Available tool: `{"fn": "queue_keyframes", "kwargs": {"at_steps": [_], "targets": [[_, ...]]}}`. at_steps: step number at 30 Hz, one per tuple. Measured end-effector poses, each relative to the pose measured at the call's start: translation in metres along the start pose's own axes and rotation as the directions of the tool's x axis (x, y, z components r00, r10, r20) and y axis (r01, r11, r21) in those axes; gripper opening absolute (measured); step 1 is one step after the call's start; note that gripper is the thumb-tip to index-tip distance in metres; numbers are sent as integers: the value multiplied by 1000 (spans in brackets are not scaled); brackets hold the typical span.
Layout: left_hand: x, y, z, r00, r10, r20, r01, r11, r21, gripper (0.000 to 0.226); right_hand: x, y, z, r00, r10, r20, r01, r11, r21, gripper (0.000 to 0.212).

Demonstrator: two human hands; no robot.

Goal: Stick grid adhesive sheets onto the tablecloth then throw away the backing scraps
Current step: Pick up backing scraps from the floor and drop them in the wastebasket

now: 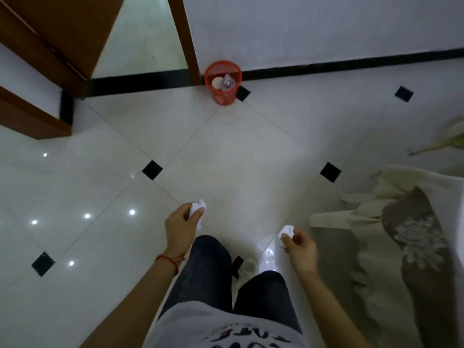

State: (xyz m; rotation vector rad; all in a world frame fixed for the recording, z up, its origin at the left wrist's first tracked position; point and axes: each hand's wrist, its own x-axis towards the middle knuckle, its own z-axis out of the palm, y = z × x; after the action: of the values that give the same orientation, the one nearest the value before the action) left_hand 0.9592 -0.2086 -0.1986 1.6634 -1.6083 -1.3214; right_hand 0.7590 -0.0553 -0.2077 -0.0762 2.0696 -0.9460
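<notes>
My left hand (181, 227) grips a crumpled white backing scrap (197, 209) between fingers and thumb, low in the middle of the view. My right hand (300, 249) holds a second crumpled white scrap (286, 233) beside it. Ahead on the floor, against the wall's black skirting, stands a red mesh wastebasket (223, 96) with a plastic bottle and a pale round item inside. The cream and grey patterned tablecloth (411, 222) hangs at the right edge of the view. Both hands are well short of the basket.
White glossy floor tiles (226, 151) with small black diamond insets stretch between me and the basket. A brown door (50, 33) stands open at the upper left beside a doorway. A pale table or chair leg (329, 219) juts out at the right.
</notes>
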Motion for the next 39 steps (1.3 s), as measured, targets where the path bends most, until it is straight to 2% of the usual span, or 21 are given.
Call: {"fn": "queue_keyframes", "kwargs": {"at_steps": [6, 10, 14, 18, 22, 28, 34, 39], "targets": [[59, 7, -38, 998, -61, -20, 62, 997, 42, 39, 30, -59, 19, 1000, 2, 7, -1, 998, -59, 13], [123, 21, -52, 996, -63, -68, 67, 996, 61, 44, 85, -135, 52, 998, -55, -10, 54, 996, -67, 11], [194, 49, -62, 999, -46, -11, 46, 996, 77, 45, 130, -218, 84, 994, -102, -48, 98, 992, -83, 14], [270, 93, -53, 998, -8, 57, 6, 999, 44, 43, 159, -284, 108, 987, -152, -49, 146, 984, -105, 13], [347, 135, -36, 993, 34, 114, -37, 999, 33, 40, 187, -317, 121, 988, -138, -63, 130, 984, -123, 16], [447, 179, -7, 995, 48, 85, -50, 999, 20, 42, 252, -353, 128, 997, -59, -53, 50, 987, -150, 13], [513, 199, 5, 994, -83, 70, 78, 994, 78, 38, 332, -433, 147, 998, -44, -37, 38, 989, -141, 21], [571, 207, 12, 979, -196, 63, 191, 978, 80, 11, 397, -506, 186, 995, -89, 42, 96, 970, -222, 21]]}}
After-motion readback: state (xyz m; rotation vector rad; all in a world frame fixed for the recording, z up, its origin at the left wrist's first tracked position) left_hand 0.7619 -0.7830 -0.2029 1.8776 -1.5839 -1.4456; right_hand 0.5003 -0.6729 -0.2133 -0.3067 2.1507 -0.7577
